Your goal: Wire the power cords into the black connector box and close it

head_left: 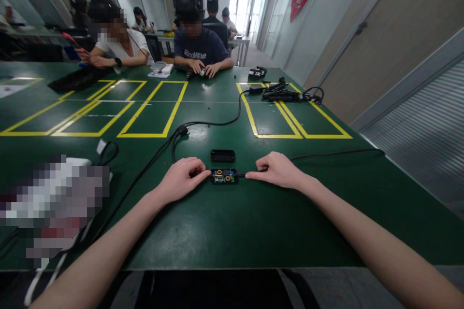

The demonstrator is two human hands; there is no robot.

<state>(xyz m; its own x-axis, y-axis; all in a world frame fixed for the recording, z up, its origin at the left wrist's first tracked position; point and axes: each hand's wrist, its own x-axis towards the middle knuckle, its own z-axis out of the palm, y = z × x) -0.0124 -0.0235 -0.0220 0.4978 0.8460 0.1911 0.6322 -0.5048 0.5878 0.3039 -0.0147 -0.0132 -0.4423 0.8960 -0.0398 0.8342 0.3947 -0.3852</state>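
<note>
An open black power adapter case (224, 183) lies on the green table in front of me, its circuit board (219, 178) with copper-wound coils facing up. Just beyond it is the matching black cover (223, 156), hollow side up. My left hand (184, 177) is closed at the case's left end, thumb tip against it; a black cable (173, 150) runs in behind the fingers, which partly hide the grip. On the other side, my right hand (278, 170) pinches the black cable (241, 175) leaving the case's right end.
A cable plug (182, 130) and its cord lie beyond my left hand. More black adapters and cables (286, 92) are bundled at the far right. Yellow tape (145, 134) marks rectangles on the table (203, 231). A co-worker (201, 48) sits opposite, handling a small part. Blurred items lie at left.
</note>
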